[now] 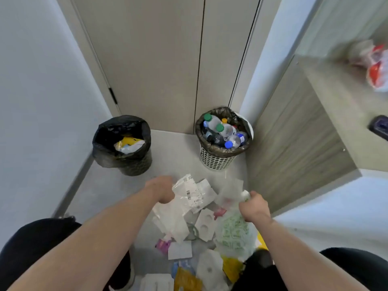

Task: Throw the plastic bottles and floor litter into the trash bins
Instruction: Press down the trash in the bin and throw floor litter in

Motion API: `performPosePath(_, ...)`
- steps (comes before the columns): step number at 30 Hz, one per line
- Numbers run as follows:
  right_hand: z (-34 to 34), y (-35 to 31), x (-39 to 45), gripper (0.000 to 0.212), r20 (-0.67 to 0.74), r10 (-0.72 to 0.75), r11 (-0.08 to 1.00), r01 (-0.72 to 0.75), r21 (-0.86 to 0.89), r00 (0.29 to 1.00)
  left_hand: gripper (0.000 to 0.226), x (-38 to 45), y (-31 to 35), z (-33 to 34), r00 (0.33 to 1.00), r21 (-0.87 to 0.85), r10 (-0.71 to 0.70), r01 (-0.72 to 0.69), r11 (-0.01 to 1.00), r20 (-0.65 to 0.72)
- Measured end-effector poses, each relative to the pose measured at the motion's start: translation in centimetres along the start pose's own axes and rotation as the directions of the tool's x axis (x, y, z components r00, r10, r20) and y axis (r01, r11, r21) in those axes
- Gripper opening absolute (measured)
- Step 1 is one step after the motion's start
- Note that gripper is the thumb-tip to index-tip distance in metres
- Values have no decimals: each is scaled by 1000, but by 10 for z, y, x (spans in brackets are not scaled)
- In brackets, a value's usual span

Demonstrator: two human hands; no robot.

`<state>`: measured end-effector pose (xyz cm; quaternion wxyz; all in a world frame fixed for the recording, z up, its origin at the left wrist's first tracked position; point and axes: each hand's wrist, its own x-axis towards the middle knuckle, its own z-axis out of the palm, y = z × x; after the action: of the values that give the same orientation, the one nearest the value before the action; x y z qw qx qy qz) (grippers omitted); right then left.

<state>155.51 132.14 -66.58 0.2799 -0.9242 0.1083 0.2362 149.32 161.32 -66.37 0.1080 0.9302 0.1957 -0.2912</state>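
A: Where are the hands?

B: Both reach down over the litter at lower centre. The left hand is at the left edge of the pile, fingers curled under onto a clear plastic wrapper with a printed label. The right hand is to the right of it, clenched around the gathered top of a white bag with green print.

A: And the bins?

B: 2 of them, against the doors in the upper middle. The black bin stands left of centre, lined with a black bag, with yellow and pale scraps inside. The white mesh bin is right of centre, in the corner, lined with a dark bag and packed with bottles showing green, blue and orange caps.

A: What is still on the floor?

B: White papers, card pieces, a pink scrap, yellow wrappers and a blue-and-white packet, spread from the hands down to the bottom edge. The floor between the pile and the bins is bare.

A: Anything else?

B: A wood-grain table runs along the right side, with a blurred red and white bag on it at upper right and a dark object at the right edge.
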Motion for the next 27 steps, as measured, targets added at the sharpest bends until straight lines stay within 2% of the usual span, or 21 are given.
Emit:
performPosePath(3,-12,-23,-16,11,-60,-76,996,78,36,995,45,-25,-20,-31,997,-137,-14,4,991,-76)
performPosePath(6,-18,-45,-24,7,-72,-136,988,141,63,988,44,-48,-45,-56,987,-288,-51,5,958,-152)
performPosePath(8,-23,-62,-26,8,-65,-184,980,188,60,981,45,-60,-64,-73,976,-407,-99,13,913,-191)
performPosePath(10,-29,-84,-29,8,-67,-224,971,229,74,972,38,-64,-86,-88,964,-558,-178,38,829,-199)
performPosePath(12,-31,-109,-33,8,-65,-262,959,268,91,963,21,-61,-109,-101,936,-750,-281,29,661,-212)
performPosePath(14,-29,-135,-36,10,-49,-303,945,307,114,952,24,-52,-132,-115,900,-885,-388,7,465,-197)
performPosePath(17,-17,-169,-30,10,-31,-376,918,377,125,926,22,-30,-162,-131,859,-985,-502,-17,171,-102)
performPosePath(19,-6,-189,-23,10,-21,-420,899,420,126,907,21,-10,-177,-137,842,-999,-539,-32,22,-39)
performPosePath(23,17,-221,-2,13,-18,-474,872,472,132,880,19,33,-201,-141,812,-974,-582,-94,-207,45)
performPosePath(27,32,-249,20,17,-38,-492,857,492,150,870,10,74,-209,-143,831,-901,-540,-123,-416,136)
